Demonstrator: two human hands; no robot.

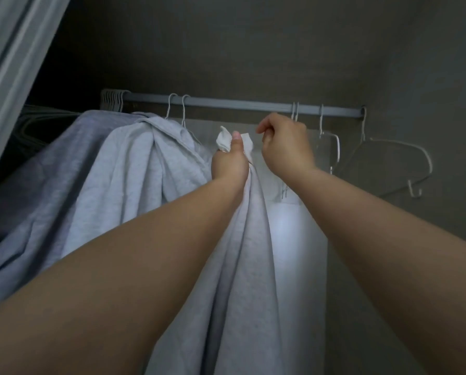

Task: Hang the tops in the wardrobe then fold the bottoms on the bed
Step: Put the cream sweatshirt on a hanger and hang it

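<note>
Left hand at frame centre, grip clenched on bunched grey top, which hangs straight down from it. Right hand, just right of it and nearer the rail, has fingers curled at a hanger hook; actual hold unclear.

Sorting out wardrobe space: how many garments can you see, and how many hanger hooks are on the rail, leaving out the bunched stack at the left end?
Grey garments: 3
Hanger hooks: 6
Total: 9
</note>
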